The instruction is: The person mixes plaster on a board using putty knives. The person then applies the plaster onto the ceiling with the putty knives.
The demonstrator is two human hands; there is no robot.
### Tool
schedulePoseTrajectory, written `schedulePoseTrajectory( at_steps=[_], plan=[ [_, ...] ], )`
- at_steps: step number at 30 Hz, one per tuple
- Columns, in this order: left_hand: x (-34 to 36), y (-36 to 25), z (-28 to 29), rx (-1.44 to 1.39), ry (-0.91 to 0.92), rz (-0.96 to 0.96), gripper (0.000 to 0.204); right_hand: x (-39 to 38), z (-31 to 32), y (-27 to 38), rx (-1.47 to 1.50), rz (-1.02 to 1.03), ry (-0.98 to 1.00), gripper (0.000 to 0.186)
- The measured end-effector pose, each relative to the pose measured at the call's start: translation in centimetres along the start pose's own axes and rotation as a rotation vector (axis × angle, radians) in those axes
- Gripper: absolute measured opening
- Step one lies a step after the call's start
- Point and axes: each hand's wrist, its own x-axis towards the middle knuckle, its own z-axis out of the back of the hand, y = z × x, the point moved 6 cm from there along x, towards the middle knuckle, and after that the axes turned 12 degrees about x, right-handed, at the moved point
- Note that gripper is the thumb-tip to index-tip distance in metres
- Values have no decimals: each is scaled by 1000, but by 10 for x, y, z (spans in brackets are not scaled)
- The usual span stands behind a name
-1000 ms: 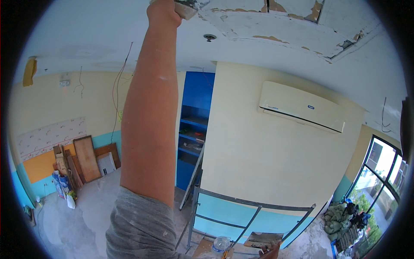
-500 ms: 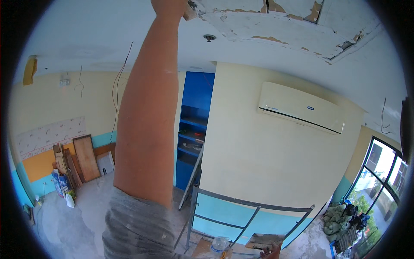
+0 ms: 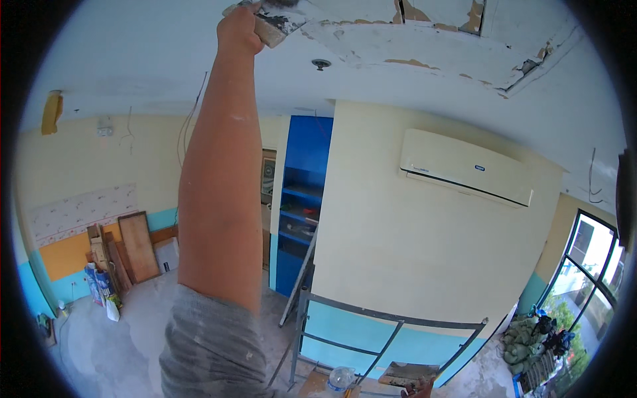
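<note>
My left hand (image 3: 237, 32) is raised on a stretched arm to the white ceiling, near its patched part. Its fingers are closed on a broad putty knife (image 3: 272, 32), whose blade is smeared with pale and dark filler. Low at the right, my right hand (image 3: 419, 387) is partly cut off by the lower edge. It grips a second flat, wide blade (image 3: 406, 373), smeared with grey, which looks like another putty knife. Peeling paint, brown bare spots and dark gaps mark the ceiling panel (image 3: 424, 40) to the right of my raised hand.
A grey metal frame (image 3: 385, 316) stands below me, with a clear plastic bottle (image 3: 342, 378) beside it on a wooden board. An air conditioner (image 3: 464, 169) hangs on the cream wall. Loose wires dangle from the ceiling. Boards (image 3: 137, 247) lean at left; sacks (image 3: 524, 341) lie near the window.
My left hand has come lower in view, so more of the putty knife shows. The view has shifted slightly. My right hand still holds its blade at the lower right.
</note>
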Motion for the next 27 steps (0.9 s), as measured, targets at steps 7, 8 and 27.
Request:
schedulePoseTrajectory(
  at_steps=[7, 8, 27],
  plan=[
    [58, -3, 11, 42, 172, 56, 24, 6, 3, -3, -2, 36, 60, 54],
    [58, -4, 10, 44, 167, 71, 25, 5, 2, -1, -8, 31, 45, 53],
    [-26, -41, -5, 1095, -349, -842, 49, 6, 15, -1, 67, -85, -30, 50]
  ],
)
